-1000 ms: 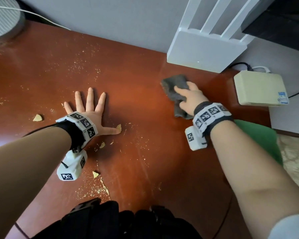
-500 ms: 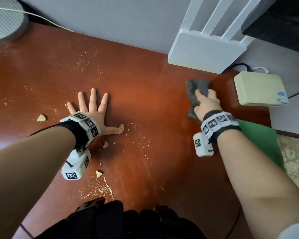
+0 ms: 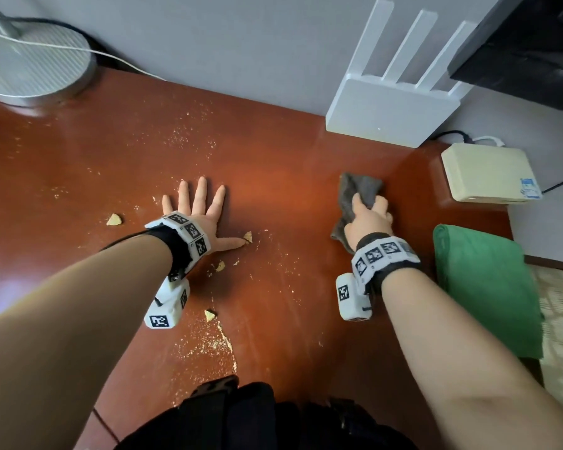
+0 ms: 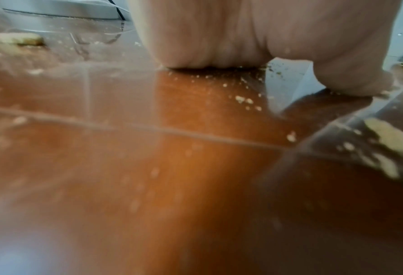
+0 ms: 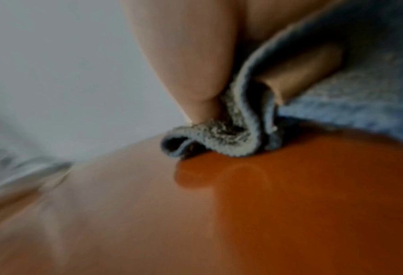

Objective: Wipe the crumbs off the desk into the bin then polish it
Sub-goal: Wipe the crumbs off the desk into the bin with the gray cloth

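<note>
- Right hand (image 3: 368, 222) grips the grey cloth (image 3: 358, 190), fingers curled into its folds and pressing it flat on the table (image 3: 290, 177), likely so it drags across the wood.
- Cloth sits at the far right of the table, near the white router (image 3: 390, 105) and the beige box (image 3: 488, 172). That patch looks free of crumbs.
- Left hand (image 3: 195, 212) lies flat, fingers spread, holding nothing. Probably a brace for the lean.
- Crumbs (image 3: 208, 345) lie mostly around the left hand, with a chip (image 3: 247, 236) touching its thumb tip and fine dust toward the lamp base (image 3: 30, 69).
- Green bin (image 3: 488, 293) sits off the right edge, below table level, placed to catch sweepings.
- Right wrist view is blurred, so I can't count the fingers in the cloth.
- Judgement: wiping barely started, polishing not begun.
</note>
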A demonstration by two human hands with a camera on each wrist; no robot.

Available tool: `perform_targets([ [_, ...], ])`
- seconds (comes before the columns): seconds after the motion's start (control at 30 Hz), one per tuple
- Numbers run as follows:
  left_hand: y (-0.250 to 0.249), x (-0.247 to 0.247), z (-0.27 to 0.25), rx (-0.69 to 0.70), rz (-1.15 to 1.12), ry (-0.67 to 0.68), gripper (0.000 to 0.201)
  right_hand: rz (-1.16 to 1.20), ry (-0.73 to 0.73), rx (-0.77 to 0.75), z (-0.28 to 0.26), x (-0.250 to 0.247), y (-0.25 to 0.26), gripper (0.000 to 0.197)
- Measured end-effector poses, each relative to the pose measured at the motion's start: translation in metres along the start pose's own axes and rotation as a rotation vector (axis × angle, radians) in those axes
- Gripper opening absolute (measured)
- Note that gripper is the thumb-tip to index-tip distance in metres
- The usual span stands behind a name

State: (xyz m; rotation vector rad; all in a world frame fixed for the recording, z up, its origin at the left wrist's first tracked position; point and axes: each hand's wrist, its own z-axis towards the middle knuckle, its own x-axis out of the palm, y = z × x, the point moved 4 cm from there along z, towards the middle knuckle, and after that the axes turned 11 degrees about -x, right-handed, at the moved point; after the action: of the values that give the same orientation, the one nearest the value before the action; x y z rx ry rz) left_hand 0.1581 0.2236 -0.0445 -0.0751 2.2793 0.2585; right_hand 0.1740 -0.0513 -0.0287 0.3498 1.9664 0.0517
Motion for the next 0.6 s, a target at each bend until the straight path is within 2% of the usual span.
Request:
perform_targets([
  [0.07, 0.001, 0.007, -0.008, 0.005, -0.005, -0.001, 0.102, -0.052, 0.033, -0.228, -0.017, 0.015, 0.025, 0.065],
  [0.13, 0.003, 0.018, -0.018, -0.004, -0.010, -0.002, 0.095, -0.050, 0.137, -0.479, -0.041, 0.035, 0.048, 0.069],
  [0.23, 0.010, 0.034, -0.032, -0.009, -0.011, 0.010, 0.089, -0.047, 0.279, -0.696, -0.063, 0.053, 0.062, 0.065],
  [0.3, 0.015, 0.043, -0.041, -0.005, -0.002, 0.021, 0.088, 0.072, 0.210, -0.659, -0.055, 0.044, 0.055, 0.061],
  [0.4, 0.024, 0.055, -0.051, 0.011, 0.023, 0.008, 0.086, 0.189, -0.012, -0.380, -0.032, 0.018, 0.028, 0.056],
  [0.47, 0.030, 0.064, -0.056, 0.013, 0.037, 0.007, 0.086, 0.125, -0.037, -0.192, -0.025, 0.012, 0.012, 0.055],
  [0.5, 0.032, 0.068, -0.057, 0.011, 0.045, 0.006, 0.086, 0.085, -0.025, -0.169, -0.025, 0.012, 0.010, 0.054],
  [0.53, 0.033, 0.070, -0.057, 0.010, 0.051, 0.008, 0.087, 0.045, -0.008, -0.217, -0.027, 0.014, 0.011, 0.054],
  [0.6, 0.031, 0.067, -0.054, 0.015, 0.044, 0.010, 0.093, -0.042, 0.097, -0.425, -0.034, 0.022, 0.022, 0.056],
])
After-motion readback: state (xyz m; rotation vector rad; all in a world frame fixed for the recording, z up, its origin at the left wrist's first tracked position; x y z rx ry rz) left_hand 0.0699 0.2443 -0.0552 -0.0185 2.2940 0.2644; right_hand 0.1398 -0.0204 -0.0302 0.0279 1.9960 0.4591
